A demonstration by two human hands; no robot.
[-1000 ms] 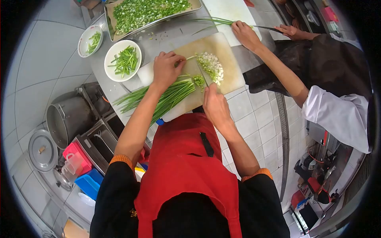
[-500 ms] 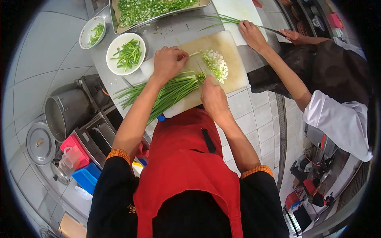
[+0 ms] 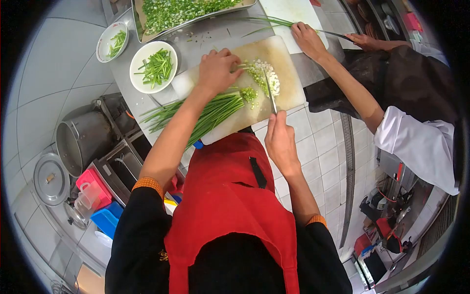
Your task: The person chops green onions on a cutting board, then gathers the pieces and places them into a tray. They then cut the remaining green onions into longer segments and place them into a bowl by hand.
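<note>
My right hand is closed around the handle of a kitchen knife, whose blade lies over chopped spring onion on the cutting board. To the left, my left hand has its fingers curled, with a pale green spring onion end showing between fingertips and thumb. Under my left forearm lies a bunch of long spring onions, its cut ends pointing right. A small chopped heap sits by those ends.
Cut green pieces fill a white bowl and a smaller bowl. A metal tray of chopped greens stands behind. At right, a co-worker's hand presses stalks on a white board; the other hand holds a knife.
My right hand has moved right and toward me. The knife has shifted from the bunch's cut ends to the chopped heap. My left hand has moved slightly right, fingers spread more.
</note>
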